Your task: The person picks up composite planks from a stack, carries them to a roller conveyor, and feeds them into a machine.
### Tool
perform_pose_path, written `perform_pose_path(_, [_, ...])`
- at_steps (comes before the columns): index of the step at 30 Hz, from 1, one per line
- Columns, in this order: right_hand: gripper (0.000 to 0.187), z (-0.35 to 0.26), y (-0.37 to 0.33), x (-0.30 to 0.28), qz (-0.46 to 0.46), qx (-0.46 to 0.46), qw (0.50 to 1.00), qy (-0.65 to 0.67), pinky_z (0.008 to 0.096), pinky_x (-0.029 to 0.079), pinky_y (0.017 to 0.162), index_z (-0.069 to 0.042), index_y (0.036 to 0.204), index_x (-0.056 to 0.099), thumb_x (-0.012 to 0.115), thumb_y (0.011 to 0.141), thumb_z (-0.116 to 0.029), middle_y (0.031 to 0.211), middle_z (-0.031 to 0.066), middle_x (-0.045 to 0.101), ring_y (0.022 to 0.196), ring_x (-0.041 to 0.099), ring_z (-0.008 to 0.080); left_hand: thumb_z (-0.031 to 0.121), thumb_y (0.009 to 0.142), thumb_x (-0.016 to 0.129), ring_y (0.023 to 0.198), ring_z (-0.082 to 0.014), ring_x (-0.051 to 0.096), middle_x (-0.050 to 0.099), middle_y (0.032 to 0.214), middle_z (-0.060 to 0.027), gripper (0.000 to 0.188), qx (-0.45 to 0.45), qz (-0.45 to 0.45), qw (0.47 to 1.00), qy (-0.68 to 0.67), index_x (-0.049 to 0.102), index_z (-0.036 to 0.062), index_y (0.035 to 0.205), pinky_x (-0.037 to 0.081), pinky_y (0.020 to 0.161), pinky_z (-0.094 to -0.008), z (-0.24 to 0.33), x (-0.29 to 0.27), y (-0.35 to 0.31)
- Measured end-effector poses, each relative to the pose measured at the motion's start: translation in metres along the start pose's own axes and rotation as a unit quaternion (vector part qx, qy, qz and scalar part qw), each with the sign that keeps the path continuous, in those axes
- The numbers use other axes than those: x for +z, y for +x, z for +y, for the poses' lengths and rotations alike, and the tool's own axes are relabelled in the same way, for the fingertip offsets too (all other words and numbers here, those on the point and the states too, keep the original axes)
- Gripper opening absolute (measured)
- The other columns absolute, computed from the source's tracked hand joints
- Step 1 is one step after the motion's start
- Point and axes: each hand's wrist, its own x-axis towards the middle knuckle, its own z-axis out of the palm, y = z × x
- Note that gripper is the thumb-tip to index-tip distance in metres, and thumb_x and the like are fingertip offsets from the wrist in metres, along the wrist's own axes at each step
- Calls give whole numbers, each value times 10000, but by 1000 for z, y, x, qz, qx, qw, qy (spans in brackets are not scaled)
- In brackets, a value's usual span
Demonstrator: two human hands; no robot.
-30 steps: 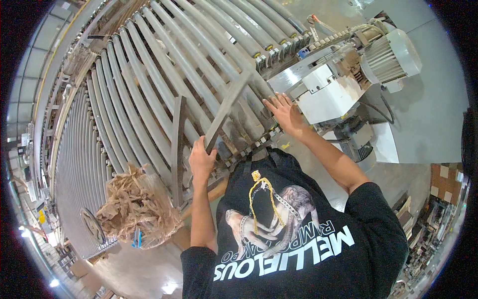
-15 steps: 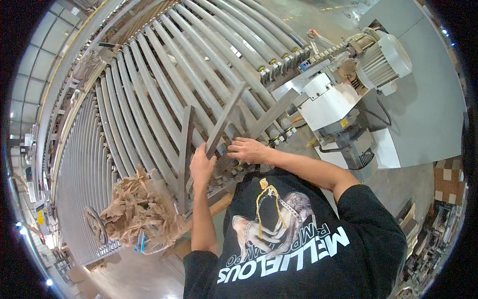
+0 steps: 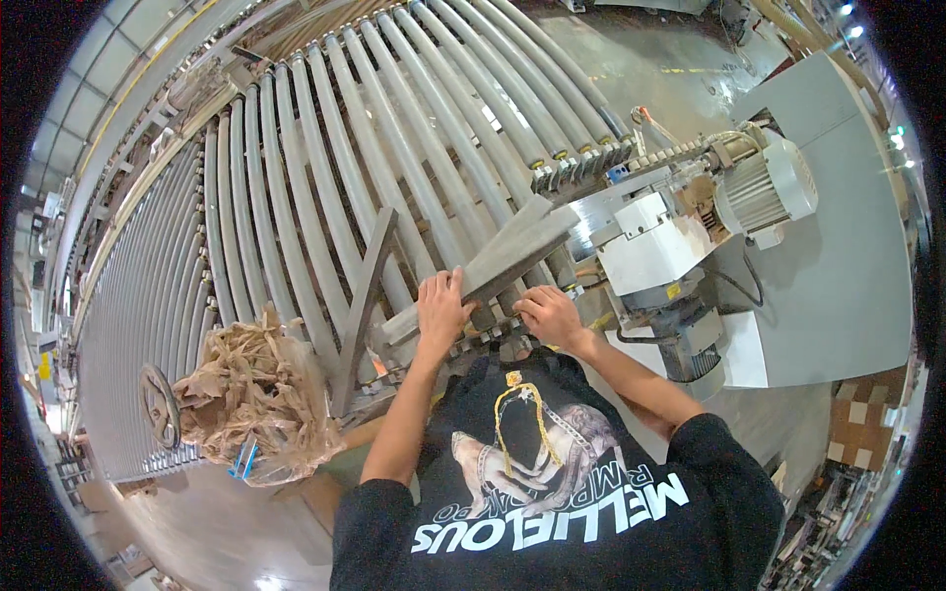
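My left hand (image 3: 443, 311) is closed on a long grey strip (image 3: 522, 258) with a dark edge, its fingers over the top face. The strip lies aslant across the rollers, its far end up to the right. A paler strip (image 3: 503, 242) lies against its far side. My right hand (image 3: 552, 317) is at the near side of the strip, fingers curled; what they hold, if anything, is hidden. Left of my left hand a separate dark grey strip (image 3: 363, 310) rests on the rollers, reaching toward the near edge.
A roller conveyor (image 3: 325, 148) stretches ahead and left. A clear bag of crumpled brown material (image 3: 261, 394) and a handwheel (image 3: 160, 406) are at the left. To the right stand a motor (image 3: 764, 187), white machine housing (image 3: 645, 246) and a large grey panel (image 3: 847, 246).
The strip at my left hand has swung from steep to a lower slant toward the right, beside the paler one. Both hands have shifted right. The view has shifted slightly.
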Motion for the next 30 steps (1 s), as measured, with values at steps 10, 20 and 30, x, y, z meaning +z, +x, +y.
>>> perform_pose_path(10, [830, -10, 57, 5, -147, -46, 982, -110, 463, 385, 1225, -264, 1592, 462, 776, 833, -145, 1546, 61, 502, 1430, 476, 317, 317, 695, 935, 1173, -353, 629, 644, 1186, -175, 939, 3, -66, 998, 12, 498, 43, 1480, 466, 1065, -464, -10, 3, -15])
perform_pose_path(20, [721, 16, 125, 25, -285, -136, 946, -70, 445, 389, 1230, -218, 1439, 634, 841, 758, -102, 1403, 15, 669, 1349, 563, 248, 562, 770, 803, 1163, -362, 659, 706, 1154, -171, 774, -107, -134, 985, -24, 660, 44, 1328, 374, 1210, -483, -22, -53, -63])
perform_pose_path(30, [609, 2, 184, 39, -371, -192, 907, -42, 487, 413, 1196, -125, 1334, 646, 848, 761, -98, 1397, 89, 575, 1345, 520, 344, 198, 746, 825, 1060, -296, 629, 631, 1044, -98, 479, -163, 44, 984, 59, 639, 65, 1167, 471, 1013, -437, -18, -43, -121])
